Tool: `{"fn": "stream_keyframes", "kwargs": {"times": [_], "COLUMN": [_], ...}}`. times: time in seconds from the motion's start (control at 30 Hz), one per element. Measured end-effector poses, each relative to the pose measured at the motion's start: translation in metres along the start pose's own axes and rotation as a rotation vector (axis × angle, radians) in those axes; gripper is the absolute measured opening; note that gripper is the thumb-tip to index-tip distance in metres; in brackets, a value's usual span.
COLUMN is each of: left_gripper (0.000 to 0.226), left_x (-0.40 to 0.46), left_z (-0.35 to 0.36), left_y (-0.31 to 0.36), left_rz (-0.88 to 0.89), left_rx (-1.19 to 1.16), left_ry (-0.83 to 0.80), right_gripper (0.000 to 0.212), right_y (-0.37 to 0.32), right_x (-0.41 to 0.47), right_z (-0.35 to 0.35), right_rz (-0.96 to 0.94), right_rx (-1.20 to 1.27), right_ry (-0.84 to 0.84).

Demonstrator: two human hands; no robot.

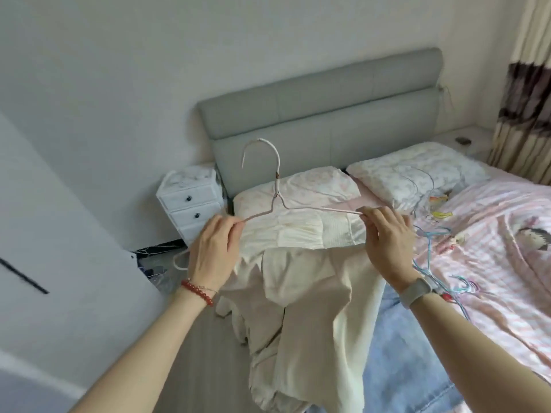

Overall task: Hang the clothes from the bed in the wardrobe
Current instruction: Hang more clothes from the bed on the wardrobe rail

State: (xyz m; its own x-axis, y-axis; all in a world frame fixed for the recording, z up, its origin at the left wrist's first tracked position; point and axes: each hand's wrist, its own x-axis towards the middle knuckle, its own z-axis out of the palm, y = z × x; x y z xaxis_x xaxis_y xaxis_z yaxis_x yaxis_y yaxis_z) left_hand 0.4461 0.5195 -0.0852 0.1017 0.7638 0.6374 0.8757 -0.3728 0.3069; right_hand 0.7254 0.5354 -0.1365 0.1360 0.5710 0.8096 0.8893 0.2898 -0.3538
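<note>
Head view shows a person standing at the side of a bed (pixel 492 234) and holding up a thin pink wire hanger (pixel 275 186) with both hands. The left hand (pixel 213 251) pinches the left end of the hanger between thumb and fingers (pixel 235 226), and the right hand (pixel 387 234) pinches the right end in the same way, so both hands are closed on the hanger and its hook points upward. A cream garment (pixel 307 308) hangs from the hanger and falls down in front of the person; its upper part is gathered near the shoulders of the hanger, but how well it sits on the wire cannot be told, because the hands cover both ends. Under it, on the edge of the bed, lies a blue denim piece (pixel 402 368), and some more wire hangers (pixel 429 257) in blue lie on the pink striped cover beside the right wrist. Two pillows (pixel 411 171) rest against the grey headboard (pixel 322 114), and a small white drawer unit (pixel 190 204) stands beside the bed. The step in hand seems to be fitting the garment on the hanger, so the task is in its early part. The next move probably calls for one hand to take the hook and carry the garment to the wardrobe, which is not clearly visible.
</note>
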Motion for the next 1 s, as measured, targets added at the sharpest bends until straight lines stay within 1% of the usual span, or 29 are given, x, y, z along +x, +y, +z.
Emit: {"fn": "stream_keyframes", "kwargs": {"times": [0.07,0.13,0.23,0.3,0.4,0.47,0.6,0.7,0.77,0.87,0.93,1.0], "left_gripper": [0.008,0.010,0.023,0.028,0.020,0.018,0.014,0.017,0.021,0.021,0.027,0.029], "left_x": [-0.032,-0.061,-0.102,-0.132,-0.186,-0.230,-0.317,-0.376,-0.413,-0.462,-0.487,-0.506], "left_z": [-0.043,-0.087,-0.151,-0.190,-0.238,-0.263,-0.303,-0.332,-0.355,-0.394,-0.424,-0.455], "left_y": [-0.016,-0.028,-0.042,-0.051,-0.070,-0.081,-0.100,-0.110,-0.112,-0.113,-0.112,-0.112], "left_rz": [-0.029,-0.084,-0.120,-0.172,-0.319,-0.408,-0.576,-0.663,-0.720,-0.812,-0.912,-0.999], "left_rx": [0.004,-0.002,0.023,0.039,0.122,0.188,0.298,0.468,0.598,0.777,0.791,0.794], "left_ry": [0.067,0.143,0.247,0.301,0.366,0.402,0.507,0.608,0.677,0.748,0.808,0.840], "right_gripper": [0.025,0.020,0.021,0.022,0.020,0.019,0.034,0.035,0.030,0.025,0.022,0.023], "right_y": [-0.044,-0.092,-0.164,-0.206,-0.263,-0.296,-0.355,-0.403,-0.440,-0.497,-0.536,-0.575], "right_x": [0.003,0.002,-0.005,-0.014,-0.042,-0.067,-0.122,-0.164,-0.188,-0.218,-0.235,-0.249], "right_z": [0.012,0.020,0.025,0.026,0.025,0.021,0.008,-0.004,-0.015,-0.033,-0.044,-0.056], "right_rz": [-0.002,-0.015,-0.043,-0.105,-0.265,-0.398,-0.643,-0.814,-0.911,-1.024,-1.091,-1.114], "right_rx": [0.100,0.201,0.318,0.382,0.454,0.523,0.675,0.763,0.838,0.960,1.040,1.125], "right_ry": [-0.014,-0.046,-0.104,-0.166,-0.263,-0.335,-0.539,-0.642,-0.657,-0.650,-0.640,-0.637]}}
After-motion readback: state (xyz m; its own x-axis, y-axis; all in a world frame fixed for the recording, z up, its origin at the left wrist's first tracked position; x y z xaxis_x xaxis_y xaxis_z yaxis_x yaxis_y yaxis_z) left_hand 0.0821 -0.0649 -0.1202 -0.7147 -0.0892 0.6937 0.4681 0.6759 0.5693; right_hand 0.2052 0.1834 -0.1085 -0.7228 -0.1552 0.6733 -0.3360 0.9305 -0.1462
